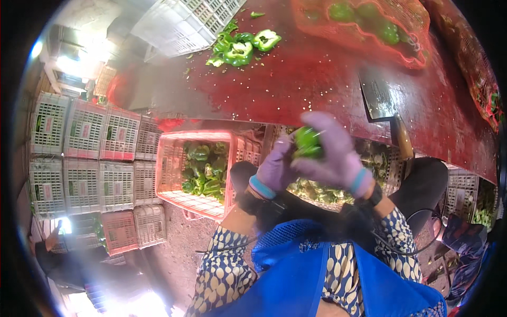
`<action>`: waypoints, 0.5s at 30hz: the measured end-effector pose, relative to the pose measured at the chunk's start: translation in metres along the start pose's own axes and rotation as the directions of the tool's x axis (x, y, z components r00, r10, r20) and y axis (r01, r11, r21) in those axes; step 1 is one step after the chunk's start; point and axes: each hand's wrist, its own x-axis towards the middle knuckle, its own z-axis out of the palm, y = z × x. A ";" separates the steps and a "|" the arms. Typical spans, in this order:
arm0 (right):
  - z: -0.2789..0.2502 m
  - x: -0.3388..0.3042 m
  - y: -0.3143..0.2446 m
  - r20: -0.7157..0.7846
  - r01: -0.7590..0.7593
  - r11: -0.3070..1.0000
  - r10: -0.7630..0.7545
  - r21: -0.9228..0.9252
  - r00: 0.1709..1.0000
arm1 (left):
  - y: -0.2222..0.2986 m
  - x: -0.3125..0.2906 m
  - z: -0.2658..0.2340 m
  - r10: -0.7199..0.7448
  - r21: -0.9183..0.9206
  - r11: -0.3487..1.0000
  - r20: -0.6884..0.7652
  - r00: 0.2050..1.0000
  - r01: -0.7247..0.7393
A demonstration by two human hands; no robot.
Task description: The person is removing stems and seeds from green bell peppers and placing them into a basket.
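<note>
Over my lap, my right hand (338, 153), in a purple glove, wraps round a shiny green bell pepper (308, 141), with thumb below and fingers above. Close against the pepper's left side is my left hand (275, 168), gloved alike, its fingers curled in. Motion blurs those fingertips, and what they grip is hidden. Below both hands, between my knees, stands a crate holding pale green pepper scraps (317, 193). A cleaver (377, 98) with a wooden handle lies at the table edge, right of my hands.
Cut green peppers (237, 52) lie on the red table (296, 84) beside a white crate (185, 26). A red mesh bag (364, 26) holds whole peppers. A pink crate (191, 210) of peppers stands left of my knee. Stacked crates (82, 158) line the left; another person's sleeve (465, 235) shows right.
</note>
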 end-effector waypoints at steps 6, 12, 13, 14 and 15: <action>-0.003 0.049 -0.007 0.359 0.205 0.969 -0.144 -0.137 0.922 | -0.010 -0.060 -0.031 -0.201 -0.871 0.491 -0.145 0.969 -0.029; 0.035 0.134 0.090 0.314 0.130 0.925 -0.013 -0.356 0.949 | -0.021 -0.119 -0.080 -0.363 -0.528 0.779 0.063 0.930 0.340; 0.041 0.146 0.076 0.319 0.140 0.928 -0.024 -0.346 0.948 | -0.015 -0.122 -0.073 -0.387 -0.574 0.734 0.086 0.918 0.363; 0.043 0.161 0.052 0.481 0.095 0.907 0.127 -0.411 0.868 | -0.010 -0.124 -0.065 -0.410 -0.616 0.686 0.113 0.905 0.387; 0.042 0.171 0.039 0.603 0.070 0.869 0.281 -0.490 0.747 | -0.009 -0.128 -0.064 -0.399 -0.616 0.694 0.103 0.911 0.373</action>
